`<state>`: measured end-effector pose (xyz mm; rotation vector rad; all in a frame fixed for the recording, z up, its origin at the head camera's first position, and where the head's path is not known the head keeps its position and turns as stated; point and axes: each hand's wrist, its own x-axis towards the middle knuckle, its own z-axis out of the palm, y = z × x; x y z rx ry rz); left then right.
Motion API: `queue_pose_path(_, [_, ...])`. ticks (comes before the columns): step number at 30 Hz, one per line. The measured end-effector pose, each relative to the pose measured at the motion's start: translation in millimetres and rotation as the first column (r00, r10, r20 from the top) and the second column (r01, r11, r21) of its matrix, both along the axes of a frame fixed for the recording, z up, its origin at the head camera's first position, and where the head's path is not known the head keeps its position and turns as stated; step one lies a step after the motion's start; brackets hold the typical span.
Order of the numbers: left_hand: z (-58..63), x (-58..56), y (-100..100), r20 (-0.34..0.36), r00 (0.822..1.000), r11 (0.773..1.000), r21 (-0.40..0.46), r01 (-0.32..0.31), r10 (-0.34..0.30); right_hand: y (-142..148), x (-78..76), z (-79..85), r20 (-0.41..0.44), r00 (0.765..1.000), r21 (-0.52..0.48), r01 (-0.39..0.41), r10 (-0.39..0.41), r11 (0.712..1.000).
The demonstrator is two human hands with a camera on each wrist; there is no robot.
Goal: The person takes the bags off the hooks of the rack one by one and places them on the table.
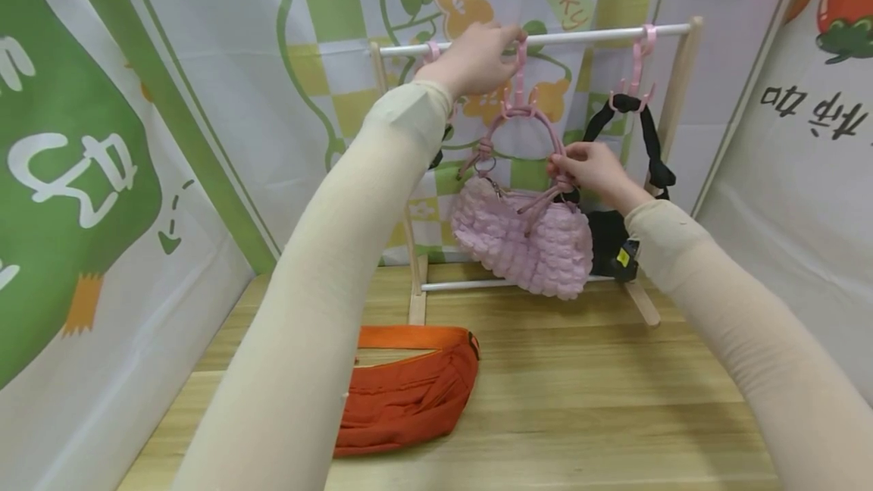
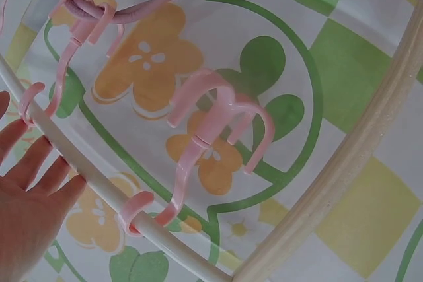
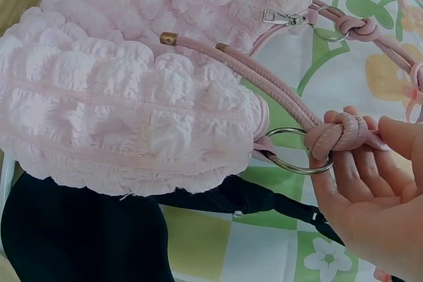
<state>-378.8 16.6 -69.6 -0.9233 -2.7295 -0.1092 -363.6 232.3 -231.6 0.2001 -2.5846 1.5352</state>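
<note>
A puffy pink handbag (image 1: 525, 241) hangs by its cord handle from a pink hook (image 1: 520, 82) on the rack's white rail (image 1: 586, 36). My left hand (image 1: 480, 59) reaches up to the rail beside that hook. In the left wrist view its fingers (image 2: 33, 163) lie fairly straight against the rail, close to the hook's upper loop. The thumb is mostly out of sight there. With my right hand (image 1: 596, 169) I pinch the handle near its knot (image 3: 344, 133), just above a metal ring (image 3: 291, 153). The bag hangs tilted, its right side lower.
A black bag (image 1: 607, 237) hangs by its strap at the rack's right. Another pink hook (image 2: 208, 123) hangs bare on the rail in the left wrist view. On the wooden table (image 1: 580, 400) lies an orange-red waist bag (image 1: 416, 392), partly behind my left arm.
</note>
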Motion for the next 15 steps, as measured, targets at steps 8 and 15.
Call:
queue_pose_path(8, [-1.0,-1.6,0.1,-0.008,1.000,1.000,0.004,0.005,-0.005,-0.3,-0.1,-1.1,-0.034,0.999,-0.093,-0.004,0.001,0.996])
queue_pose_path(15, [-0.9,0.0,-0.1,-0.007,1.000,1.000,0.005,0.003,-0.003,-1.0,1.9,0.5,-0.050,0.999,-0.177,-0.018,0.010,0.984])
